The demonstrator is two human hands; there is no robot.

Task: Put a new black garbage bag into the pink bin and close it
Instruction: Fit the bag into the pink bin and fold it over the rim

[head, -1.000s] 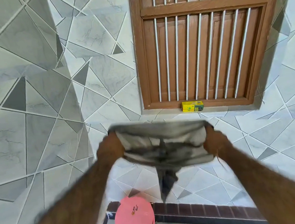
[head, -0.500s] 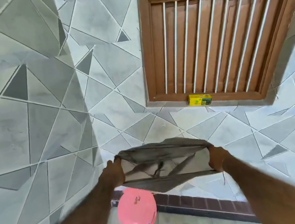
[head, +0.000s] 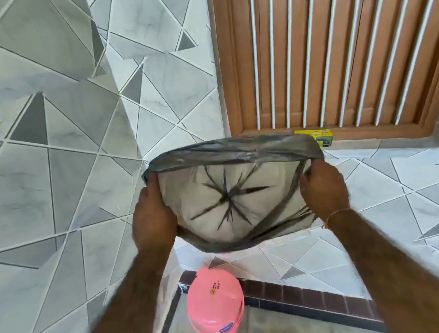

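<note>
Both hands' grip, left hand (head: 151,219) and right hand (head: 323,189), now holds the garbage bag (head: 232,192) mouth wider open.

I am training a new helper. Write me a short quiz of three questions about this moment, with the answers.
1. True or false: the lid of the pink bin is on.
2. Which hands hold the garbage bag? A) left only B) right only C) both
3. Fill in: the yellow box lies on the sill below the wooden ____.

Key:
1. True.
2. C: the left hand and right hand stretch its mouth open.
3. Shutter.
</note>
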